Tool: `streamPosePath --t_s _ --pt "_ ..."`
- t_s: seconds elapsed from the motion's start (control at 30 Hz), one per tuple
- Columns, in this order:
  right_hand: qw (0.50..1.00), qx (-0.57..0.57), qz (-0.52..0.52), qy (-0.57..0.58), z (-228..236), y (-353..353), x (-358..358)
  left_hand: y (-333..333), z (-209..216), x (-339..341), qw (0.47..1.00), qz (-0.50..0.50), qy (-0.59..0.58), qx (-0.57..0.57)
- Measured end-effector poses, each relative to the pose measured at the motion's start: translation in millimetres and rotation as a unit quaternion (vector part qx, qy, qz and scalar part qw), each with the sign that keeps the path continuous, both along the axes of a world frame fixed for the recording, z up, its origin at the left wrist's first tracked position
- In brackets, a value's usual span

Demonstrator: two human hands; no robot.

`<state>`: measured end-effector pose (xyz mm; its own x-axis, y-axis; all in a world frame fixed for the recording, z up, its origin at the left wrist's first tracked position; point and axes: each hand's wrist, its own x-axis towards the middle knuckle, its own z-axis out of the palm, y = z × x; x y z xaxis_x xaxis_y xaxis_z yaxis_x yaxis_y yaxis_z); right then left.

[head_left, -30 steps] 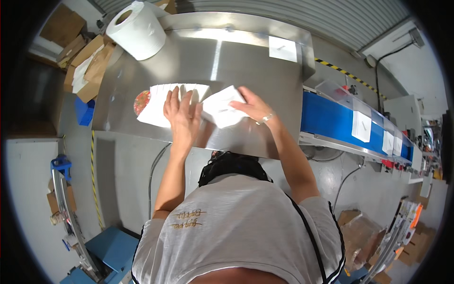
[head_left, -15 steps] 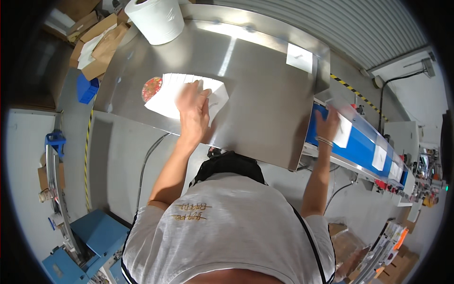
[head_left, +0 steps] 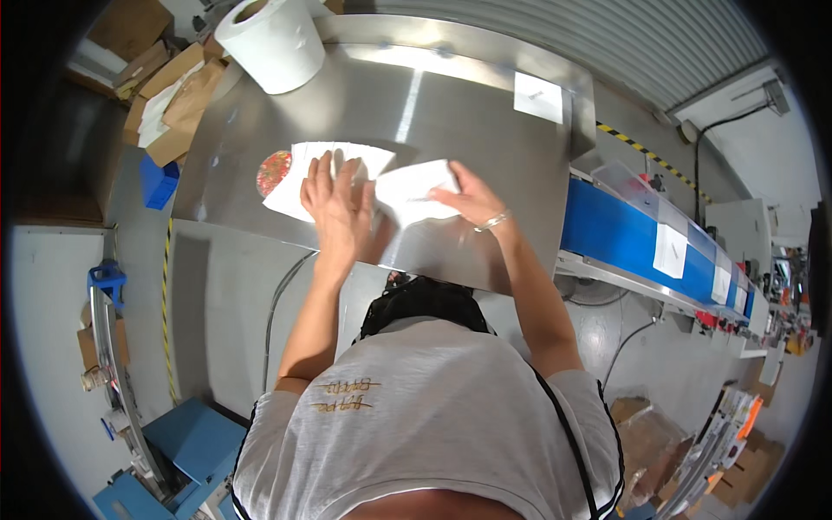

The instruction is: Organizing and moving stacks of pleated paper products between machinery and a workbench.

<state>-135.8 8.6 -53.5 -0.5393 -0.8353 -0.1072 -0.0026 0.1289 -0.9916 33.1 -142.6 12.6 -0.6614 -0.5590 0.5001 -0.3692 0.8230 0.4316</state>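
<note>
White packet [head_left: 414,186] at/over table [head_left: 468,113], betw. both hands; long axis approx. 8-to-2 o'clock. R hand [head_left: 477,203] clamped on its 3 o'clock end, thumb vs. fingers; packet lies approx. 9 o'clock from that hand. L hand [head_left: 338,206] fingers apart, laid on fanned white packets [head_left: 301,180]; held packet approx. 3 o'clock of it, touching or not: can't tell. R hand nearer blue belt [head_left: 607,224], just past its 3 o'clock.

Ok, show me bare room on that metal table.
Free: the middle of the metal table, bordered by the white roll, fanned papers and far-right sheet; also between right hand and blue belt. Crowded: the near middle, with the left hand on fanned papers and the held paper alongside.
</note>
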Motion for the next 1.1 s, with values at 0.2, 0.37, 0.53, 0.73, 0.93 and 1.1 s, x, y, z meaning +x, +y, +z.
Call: streamPosePath --t_s 0.2,0.37,0.53,0.73,0.93,1.1 --pt "0.928 0.046 -0.367 0.037 -39 144 -65 -5 -4 9 0.999 -0.013 0.014 0.026" --pt "0.696 0.449 -0.429 0.360 -19 233 -108 -4 -4 9 0.999 -0.019 0.027 0.032" --pt "0.822 0.175 -0.252 0.480 -14 149 -84 2 -4 4 0.999 -0.025 0.018 0.040" --pt "0.970 -0.017 0.097 0.222 22 -35 5 1 3 3 0.997 -0.064 -0.021 0.028" --pt "1.000 0.017 0.024 0.005 21 -7 7 -10 6 9 0.999 -0.012 -0.041 0.025" --pt "0.969 -0.017 -0.246 0.033 -28 93 -37 -17 -6 6 1.000 -0.007 -0.018 0.008"
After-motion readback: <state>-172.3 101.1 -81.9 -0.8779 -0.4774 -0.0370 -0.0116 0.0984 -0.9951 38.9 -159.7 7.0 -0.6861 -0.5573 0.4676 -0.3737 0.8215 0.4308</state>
